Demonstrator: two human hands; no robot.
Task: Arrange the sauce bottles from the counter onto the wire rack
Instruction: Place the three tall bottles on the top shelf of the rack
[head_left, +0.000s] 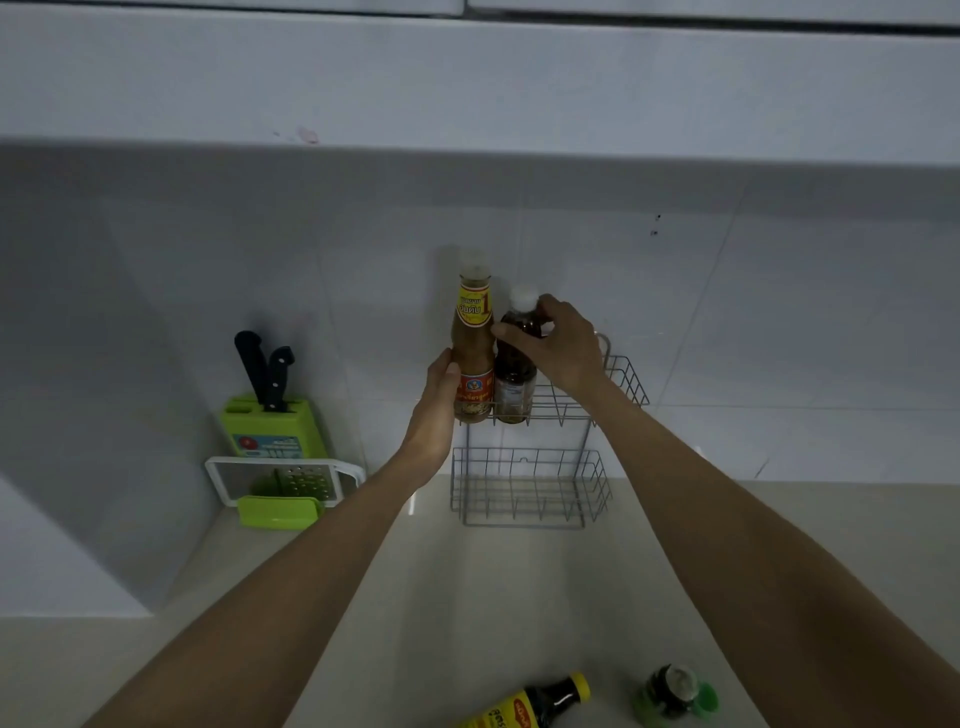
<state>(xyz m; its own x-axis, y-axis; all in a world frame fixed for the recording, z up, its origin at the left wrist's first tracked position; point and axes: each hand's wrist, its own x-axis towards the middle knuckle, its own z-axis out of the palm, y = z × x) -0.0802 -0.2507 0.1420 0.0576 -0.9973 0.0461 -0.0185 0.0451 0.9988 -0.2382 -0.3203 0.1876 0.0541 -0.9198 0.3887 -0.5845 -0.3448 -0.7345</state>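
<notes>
Right hand (556, 345) grasps the dark bottle (514, 382) at its neck; left hand (434, 410) seems to hold the tall bottle (472, 332). Probably heavy, smooth and breakable: better to grip the body.

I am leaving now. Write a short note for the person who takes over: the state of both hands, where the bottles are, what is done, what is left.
The left hand holds the orange-label bottle low on its body.
The right hand grips the white-capped bottle near its neck.
Done: both bottles stand upright, side by side, at the left end of the wire rack, upper tier.
Left: the yellow-capped bottle, lying on the counter, and the green bottle beside it.
</notes>
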